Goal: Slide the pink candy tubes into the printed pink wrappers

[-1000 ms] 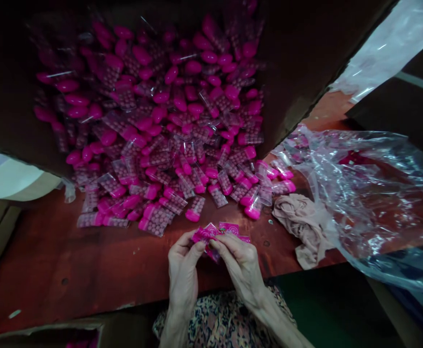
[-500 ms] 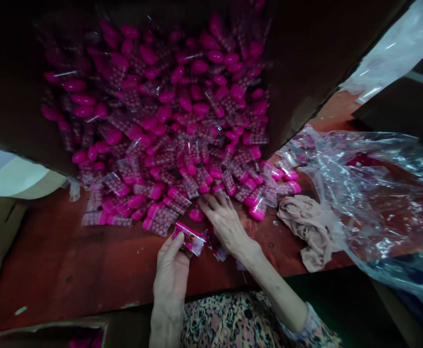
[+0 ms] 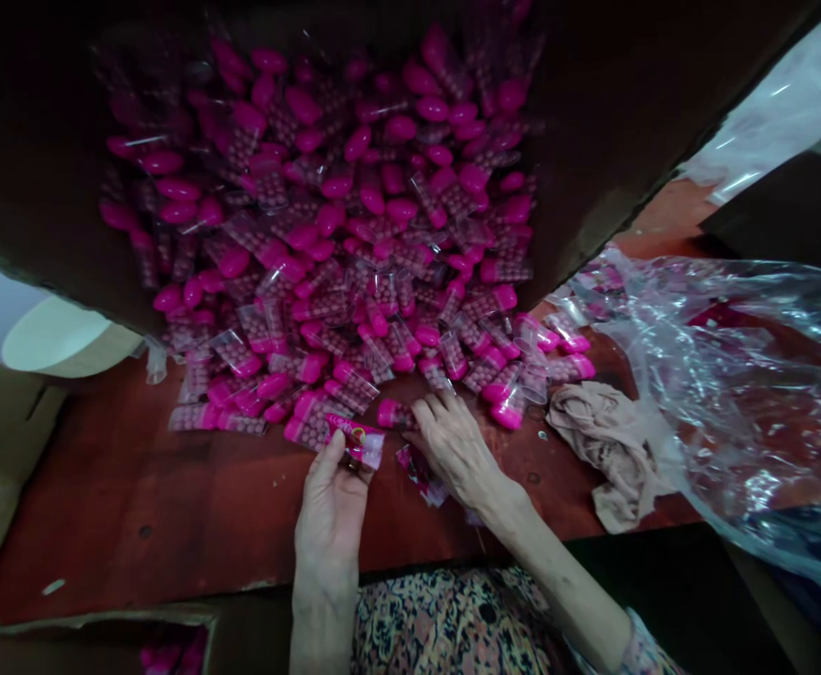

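My left hand point(image 3: 333, 511) pinches a small printed pink-and-clear plastic sleeve point(image 3: 355, 442) between thumb and fingers, a little above the red tabletop point(image 3: 228, 502). To its right, the curled fingers of my right hand point(image 3: 456, 445) are at the clear end of a pink-capped tube of small round balls point(image 3: 393, 413), which lies on its side. Part of that tube is hidden behind the fingertips. Under my right hand lie more printed sleeves point(image 3: 421, 476), partly covered by it. A large heap of similar pink-capped tubes point(image 3: 375, 309) spreads just beyond both hands.
The heap spills from a dark open box point(image 3: 586, 178). At right are a crumpled beige cloth point(image 3: 604, 445) and a large clear plastic bag point(image 3: 754, 403). A pale round container point(image 3: 66, 342) stands at left. Below the table's front edge is an open carton point(image 3: 101, 647) with pink things inside.
My right hand has drawn back slightly from the heap's edge, and a tube now shows at its fingertips. My left hand still holds the sleeve, slightly turned. The whole view has shifted a little.
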A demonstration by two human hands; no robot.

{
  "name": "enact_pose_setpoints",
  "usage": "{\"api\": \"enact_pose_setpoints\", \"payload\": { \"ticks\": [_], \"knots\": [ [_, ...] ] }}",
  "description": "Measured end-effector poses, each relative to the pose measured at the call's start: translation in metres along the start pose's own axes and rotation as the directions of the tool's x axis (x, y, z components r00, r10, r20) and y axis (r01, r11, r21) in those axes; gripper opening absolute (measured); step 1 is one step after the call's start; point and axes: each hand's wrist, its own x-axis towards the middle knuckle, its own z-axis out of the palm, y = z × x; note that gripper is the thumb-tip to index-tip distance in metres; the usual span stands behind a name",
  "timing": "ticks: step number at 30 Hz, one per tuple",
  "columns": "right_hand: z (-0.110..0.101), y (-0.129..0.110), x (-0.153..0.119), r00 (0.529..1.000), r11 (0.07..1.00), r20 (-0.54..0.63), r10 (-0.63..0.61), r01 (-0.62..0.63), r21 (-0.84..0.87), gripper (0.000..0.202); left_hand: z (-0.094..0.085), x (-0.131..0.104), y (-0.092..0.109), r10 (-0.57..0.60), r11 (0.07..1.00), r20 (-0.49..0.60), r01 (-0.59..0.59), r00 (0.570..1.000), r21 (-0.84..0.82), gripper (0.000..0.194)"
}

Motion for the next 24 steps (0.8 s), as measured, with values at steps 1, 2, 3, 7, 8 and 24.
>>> {"api": "enact_pose_setpoints", "payload": {
  "ticks": [1,2,3,7,8,24],
  "knots": [
    [-0.001,-0.001,-0.002,1.000,1.000,-0.020,0.022,-0.022,0.016,0.004,0.000,0.000,0.000,0.008,1.000,-0.001,-0.008,1.000,-0.003,0.025],
    [-0.003,-0.002,-0.005,0.998,0.998,-0.043,0.048,-0.047,0.030,0.006,0.000,0.000,0.001,0.019,1.000,-0.004,-0.019,1.000,-0.003,0.024],
    [-0.006,-0.004,-0.008,0.994,0.995,-0.070,0.085,-0.081,0.055,0.010,0.000,0.000,0.001,0.031,1.000,-0.007,-0.031,0.999,-0.002,0.023],
    [-0.024,-0.014,-0.023,0.935,0.920,-0.205,0.290,-0.213,0.330,0.018,0.000,0.001,-0.001,0.059,0.998,-0.003,-0.059,0.998,0.008,0.021],
    [-0.028,-0.017,-0.026,0.916,0.890,-0.231,0.327,-0.217,0.401,0.018,0.000,0.001,-0.001,0.059,0.998,0.005,-0.059,0.998,0.010,0.020],
    [-0.036,-0.046,-0.040,0.884,0.929,-0.393,0.252,-0.107,0.354,0.018,0.006,0.000,-0.013,0.023,1.000,0.099,-0.023,0.995,0.000,0.025]
  ]
}}
